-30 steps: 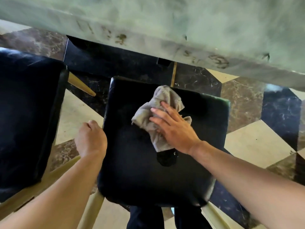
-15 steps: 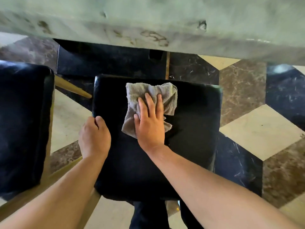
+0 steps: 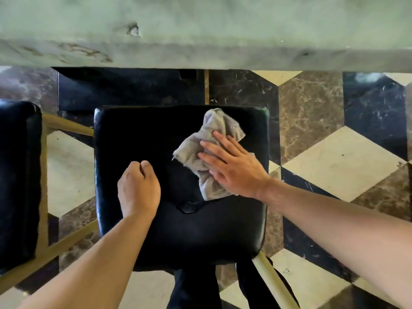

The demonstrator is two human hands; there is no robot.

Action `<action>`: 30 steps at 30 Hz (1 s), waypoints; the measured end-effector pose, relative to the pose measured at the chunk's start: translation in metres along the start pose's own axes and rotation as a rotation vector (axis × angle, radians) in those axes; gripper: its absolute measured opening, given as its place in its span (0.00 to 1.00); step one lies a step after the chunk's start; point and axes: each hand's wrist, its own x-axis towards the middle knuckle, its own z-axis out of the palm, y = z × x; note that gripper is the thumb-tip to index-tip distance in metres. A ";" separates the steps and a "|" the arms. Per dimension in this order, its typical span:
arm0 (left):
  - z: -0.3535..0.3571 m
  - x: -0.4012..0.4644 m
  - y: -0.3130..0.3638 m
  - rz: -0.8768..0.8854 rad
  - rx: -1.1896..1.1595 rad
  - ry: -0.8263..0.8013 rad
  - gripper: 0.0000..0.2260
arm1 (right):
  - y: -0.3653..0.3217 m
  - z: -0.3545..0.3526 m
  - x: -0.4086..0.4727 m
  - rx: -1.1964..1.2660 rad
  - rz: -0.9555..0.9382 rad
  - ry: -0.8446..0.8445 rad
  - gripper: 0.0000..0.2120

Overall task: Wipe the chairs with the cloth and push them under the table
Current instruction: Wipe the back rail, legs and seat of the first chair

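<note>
At the left edge of the frame stood a second black chair [image 3: 19, 181], one of two in view. On the centre chair's seat [image 3: 178, 230] the left hand [image 3: 138, 188] rested as a loose fist, fingers curled on nothing. Right of it, the right hand [image 3: 231, 166] pressed flat, fingers straight and slightly spread, on the single grey cloth [image 3: 209, 152], whose long axis ran diagonally toward the table [image 3: 200, 30] along the top. Unwiped seat seemingly lay left of the fingers.

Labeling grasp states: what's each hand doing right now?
Left hand: curled, holding nothing, over the black leather chair seat.
Right hand: open, pressing the crumpled grey cloth.
</note>
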 end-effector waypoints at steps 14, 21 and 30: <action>0.036 -0.038 0.028 0.029 -0.027 -0.101 0.19 | -0.007 -0.009 -0.067 0.193 0.710 0.117 0.27; 0.045 -0.044 0.036 0.038 0.007 -0.121 0.18 | -0.013 0.002 -0.101 0.147 0.521 0.030 0.26; 0.041 -0.047 0.022 0.023 0.052 -0.122 0.17 | 0.037 -0.013 -0.046 0.185 0.589 0.038 0.27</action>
